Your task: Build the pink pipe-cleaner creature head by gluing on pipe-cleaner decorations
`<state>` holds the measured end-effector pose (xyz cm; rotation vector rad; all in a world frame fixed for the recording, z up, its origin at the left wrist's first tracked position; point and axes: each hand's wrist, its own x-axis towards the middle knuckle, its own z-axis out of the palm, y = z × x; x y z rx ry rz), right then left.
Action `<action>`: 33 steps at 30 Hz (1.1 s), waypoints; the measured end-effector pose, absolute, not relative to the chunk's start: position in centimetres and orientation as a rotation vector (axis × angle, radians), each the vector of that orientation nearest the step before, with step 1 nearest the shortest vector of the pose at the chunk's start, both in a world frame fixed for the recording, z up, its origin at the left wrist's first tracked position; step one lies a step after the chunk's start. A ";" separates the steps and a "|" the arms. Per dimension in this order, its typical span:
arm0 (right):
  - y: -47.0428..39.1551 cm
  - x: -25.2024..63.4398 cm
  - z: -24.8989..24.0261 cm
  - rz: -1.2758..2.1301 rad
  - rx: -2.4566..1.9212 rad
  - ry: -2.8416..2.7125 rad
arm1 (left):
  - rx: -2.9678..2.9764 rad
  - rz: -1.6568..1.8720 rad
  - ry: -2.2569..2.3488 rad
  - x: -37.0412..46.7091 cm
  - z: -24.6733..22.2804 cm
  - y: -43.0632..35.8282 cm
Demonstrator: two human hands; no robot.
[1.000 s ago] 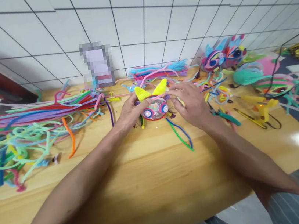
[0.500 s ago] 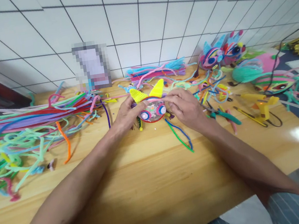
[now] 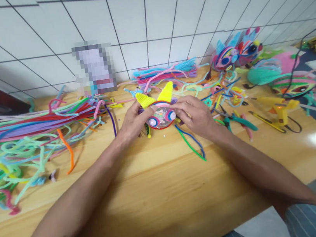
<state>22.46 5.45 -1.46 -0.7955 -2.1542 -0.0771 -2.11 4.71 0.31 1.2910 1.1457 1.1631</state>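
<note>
Between my hands is a round animal-face craft with a clear middle, a red and blue rim and two pink-and-blue eyes. Two yellow pipe-cleaner ears stand up from its top. My left hand grips its left side, thumb over the front edge. At the upper right of the rim, my right hand has its fingers pinched together against the craft; whether a small piece sits in them is hidden. Blue and green pipe cleaners lie on the table below my right hand.
Bundled pipe cleaners and a pale green tangle cover the left side. Pliers and a yellow glue gun lie to the right. More animal-face crafts stand at the back right, near a tiled wall.
My right fingers shift very slightly along the craft's upper right edge. My left hand keeps its hold, and the view tilts a little.
</note>
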 end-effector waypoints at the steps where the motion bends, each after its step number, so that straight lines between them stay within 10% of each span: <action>1: 5.5 22.5 -1.5 -0.049 -0.793 -2.152 | 1.286 1.163 1.144 -2.1 0.2 4.7; 33: 5.8 22.9 -1.0 0.216 -0.893 -2.062 | 1.358 0.855 0.795 -4.9 2.0 7.1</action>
